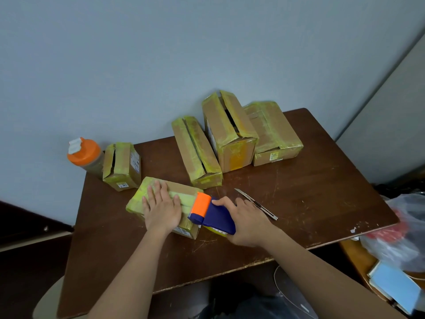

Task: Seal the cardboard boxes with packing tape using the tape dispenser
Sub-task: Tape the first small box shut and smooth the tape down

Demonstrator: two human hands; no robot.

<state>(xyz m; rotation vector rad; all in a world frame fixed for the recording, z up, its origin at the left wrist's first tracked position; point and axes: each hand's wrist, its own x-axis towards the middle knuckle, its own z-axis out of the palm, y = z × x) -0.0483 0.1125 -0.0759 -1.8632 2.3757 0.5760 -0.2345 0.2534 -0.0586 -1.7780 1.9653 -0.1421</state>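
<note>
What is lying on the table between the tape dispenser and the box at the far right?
In the head view, a utility knife lies between the tape dispenser and the far right box, beside the right hand; the remaining table there is bare.

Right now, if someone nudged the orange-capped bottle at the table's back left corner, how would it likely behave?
The bottle stands upright and looks taller than wide, so it may tip. Being round, it would probably roll. It sits at the table edge beside a small box, so it could fall off.

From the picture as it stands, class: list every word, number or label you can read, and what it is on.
No text is legible.
White stickers on the small box, the pressed box and the tall box: too blurred.
Yellow sticker on the flat box: too blurred.
</note>
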